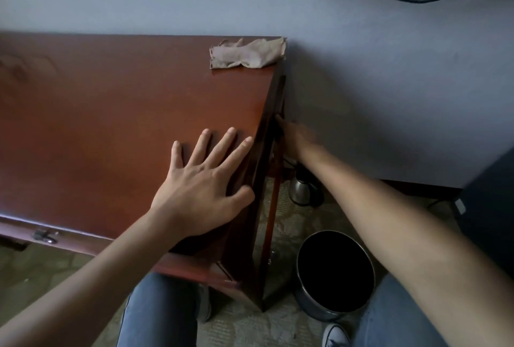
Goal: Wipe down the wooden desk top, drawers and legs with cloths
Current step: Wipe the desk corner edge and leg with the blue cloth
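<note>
Reddish-brown wooden desk top [111, 112] braced by left hand [200, 188], fingers flat, grasping nothing. Right hand [292, 138] low beside desk's side, blurred; grip cannot tell. Crumpled beige cloth [247, 53] lies unused at far corner. Step seems side or leg wiping; next move needs cloth fetched.

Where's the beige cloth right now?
The beige cloth lies crumpled on the desk top's far right corner, against the wall, beyond the left hand.
</note>
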Demonstrator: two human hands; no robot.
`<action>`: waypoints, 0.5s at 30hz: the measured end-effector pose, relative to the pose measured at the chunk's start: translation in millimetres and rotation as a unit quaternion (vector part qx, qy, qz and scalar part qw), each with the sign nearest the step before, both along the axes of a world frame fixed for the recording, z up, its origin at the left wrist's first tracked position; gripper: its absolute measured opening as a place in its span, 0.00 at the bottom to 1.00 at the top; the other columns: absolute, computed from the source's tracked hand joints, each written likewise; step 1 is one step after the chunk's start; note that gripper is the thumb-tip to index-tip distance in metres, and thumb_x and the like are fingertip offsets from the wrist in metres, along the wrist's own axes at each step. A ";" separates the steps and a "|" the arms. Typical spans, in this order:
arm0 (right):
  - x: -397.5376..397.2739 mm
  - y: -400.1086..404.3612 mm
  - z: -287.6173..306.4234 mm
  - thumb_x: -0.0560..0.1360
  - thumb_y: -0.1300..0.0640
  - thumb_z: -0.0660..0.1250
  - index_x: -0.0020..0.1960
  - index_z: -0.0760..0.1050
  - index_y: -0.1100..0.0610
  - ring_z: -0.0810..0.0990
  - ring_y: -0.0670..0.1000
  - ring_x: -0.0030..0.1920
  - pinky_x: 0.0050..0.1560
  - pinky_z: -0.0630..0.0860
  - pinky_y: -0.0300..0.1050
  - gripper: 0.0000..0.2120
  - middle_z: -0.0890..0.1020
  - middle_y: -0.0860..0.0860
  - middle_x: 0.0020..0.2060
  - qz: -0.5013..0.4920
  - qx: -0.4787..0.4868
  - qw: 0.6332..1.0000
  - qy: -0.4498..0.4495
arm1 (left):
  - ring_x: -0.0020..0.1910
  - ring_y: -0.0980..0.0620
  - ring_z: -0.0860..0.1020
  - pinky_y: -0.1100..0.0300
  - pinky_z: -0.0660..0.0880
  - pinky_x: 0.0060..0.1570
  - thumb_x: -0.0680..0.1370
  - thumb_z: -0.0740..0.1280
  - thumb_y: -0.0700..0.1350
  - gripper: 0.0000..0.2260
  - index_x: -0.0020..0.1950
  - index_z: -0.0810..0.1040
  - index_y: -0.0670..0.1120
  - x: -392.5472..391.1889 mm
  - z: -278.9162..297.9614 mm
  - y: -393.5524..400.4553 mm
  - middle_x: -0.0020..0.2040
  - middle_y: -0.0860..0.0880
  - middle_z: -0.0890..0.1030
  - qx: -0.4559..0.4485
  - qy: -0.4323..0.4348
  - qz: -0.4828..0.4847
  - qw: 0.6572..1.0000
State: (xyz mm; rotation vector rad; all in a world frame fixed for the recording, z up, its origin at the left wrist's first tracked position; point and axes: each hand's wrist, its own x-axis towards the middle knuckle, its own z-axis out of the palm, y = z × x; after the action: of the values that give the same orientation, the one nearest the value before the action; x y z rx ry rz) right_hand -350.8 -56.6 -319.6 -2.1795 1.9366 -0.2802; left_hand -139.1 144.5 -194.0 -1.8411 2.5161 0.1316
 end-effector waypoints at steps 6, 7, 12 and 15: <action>5.9 124.6 0.8 0.81 0.49 0.62 0.83 0.53 0.43 0.77 0.63 0.66 0.58 0.78 0.57 0.33 0.69 0.56 0.75 0.068 0.003 0.997 -0.047 | 0.81 0.49 0.31 0.35 0.36 0.78 0.71 0.40 0.71 0.38 0.79 0.30 0.68 0.8 -0.9 7.3 0.82 0.61 0.32 -0.002 -0.001 -0.003 1.000; 8.8 147.9 -1.7 0.81 0.48 0.61 0.82 0.53 0.42 0.77 0.63 0.66 0.59 0.78 0.58 0.33 0.70 0.55 0.75 0.078 0.008 0.994 -0.075 | 0.81 0.49 0.31 0.36 0.36 0.78 0.70 0.40 0.71 0.38 0.79 0.31 0.68 1.1 -0.6 7.4 0.82 0.61 0.33 0.000 0.001 -0.002 1.000; 12.0 211.4 -6.5 0.78 0.41 0.60 0.79 0.60 0.36 0.79 0.54 0.65 0.61 0.77 0.59 0.29 0.79 0.52 0.66 0.093 0.062 0.958 -0.262 | 0.82 0.49 0.34 0.35 0.38 0.78 0.69 0.39 0.71 0.40 0.81 0.34 0.67 0.0 -0.3 8.7 0.83 0.61 0.35 0.005 -0.002 0.003 1.000; 16.6 222.3 7.3 0.79 0.51 0.68 0.63 0.78 0.36 0.84 0.43 0.52 0.56 0.81 0.53 0.15 0.85 0.42 0.52 0.028 0.046 0.900 -0.432 | 0.82 0.50 0.34 0.36 0.38 0.78 0.69 0.40 0.71 0.40 0.81 0.35 0.67 0.5 0.7 8.1 0.83 0.61 0.36 0.010 0.008 0.002 1.000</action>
State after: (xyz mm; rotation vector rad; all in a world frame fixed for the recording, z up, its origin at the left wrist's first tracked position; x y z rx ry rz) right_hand -334.2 165.7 -312.3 -1.6027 1.3305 -0.9333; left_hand -138.7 152.5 -193.2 -1.8465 2.5112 0.1724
